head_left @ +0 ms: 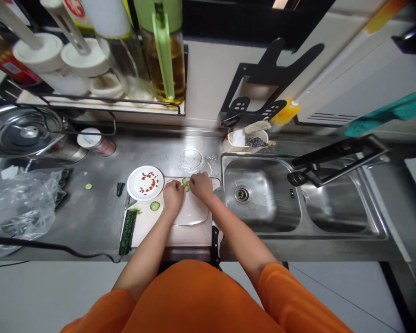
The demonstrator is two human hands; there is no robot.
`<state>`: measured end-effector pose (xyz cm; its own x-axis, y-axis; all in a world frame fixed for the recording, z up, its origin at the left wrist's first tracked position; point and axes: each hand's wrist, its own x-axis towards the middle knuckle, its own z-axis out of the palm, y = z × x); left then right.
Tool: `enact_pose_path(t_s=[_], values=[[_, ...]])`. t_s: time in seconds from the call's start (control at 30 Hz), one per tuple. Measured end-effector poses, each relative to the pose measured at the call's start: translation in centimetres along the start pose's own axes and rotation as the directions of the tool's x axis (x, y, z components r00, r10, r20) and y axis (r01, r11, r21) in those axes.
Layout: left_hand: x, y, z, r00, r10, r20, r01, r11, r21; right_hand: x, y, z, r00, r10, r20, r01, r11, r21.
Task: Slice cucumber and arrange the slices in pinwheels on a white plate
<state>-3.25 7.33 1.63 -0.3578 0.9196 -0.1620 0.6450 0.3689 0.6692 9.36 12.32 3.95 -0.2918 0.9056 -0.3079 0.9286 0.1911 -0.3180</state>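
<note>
Both hands meet over the far part of a white square plate [190, 212]. Small green cucumber slices [186, 185] lie between them there. My left hand [173, 196] is closed, its fingertips pinched on a slice. On the other side my right hand [201, 186] is also closed, fingers on a slice at the plate's far edge. The plate rests on a pale cutting board [147, 231]. A single cucumber round [155, 206] sits on the board left of my left hand, near a long dark green cucumber piece [127, 232]. A round white plate [133, 185] with red bits touches the board's far left corner.
A black-handled knife [215, 245] lies at the board's right edge, beside the double sink [263, 226]. A cucumber end [120, 188] and a plastic bag [24, 203] are on the steel counter to the left. Bottles and jars stand on a rack [104, 107] behind.
</note>
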Motion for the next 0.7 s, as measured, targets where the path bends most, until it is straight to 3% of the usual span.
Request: enact_pose_path(t_s=[0.23, 0.37, 0.53, 0.7], values=[[-0.2, 0.5, -0.7, 1.0, 0.012, -0.022, -0.012, 1.0, -0.012, -0.7, 0.2, -0.7, 0.999, 0.046, 0.001, -0.046, 0.997, 0.059], [-0.5, 0.2, -2.4, 0.997, 0.051, -0.063, -0.05, 0.999, 0.017, -1.8, 0.6, -1.0, 0.997, 0.067, -0.033, -0.063, 0.992, 0.108], [-1.7, -2.7, -6.5, 0.988, 0.088, -0.123, -0.075, 0.991, 0.11, -4.4, 1.0, -0.8, 0.997, 0.081, -0.018, -0.077, 0.986, 0.147], [-3.9, -6.4, -9.3, 0.996, -0.013, -0.084, 0.031, 0.975, 0.22, -7.0, 1.0, 0.5, 0.995, 0.099, 0.01, -0.099, 0.979, 0.177]])
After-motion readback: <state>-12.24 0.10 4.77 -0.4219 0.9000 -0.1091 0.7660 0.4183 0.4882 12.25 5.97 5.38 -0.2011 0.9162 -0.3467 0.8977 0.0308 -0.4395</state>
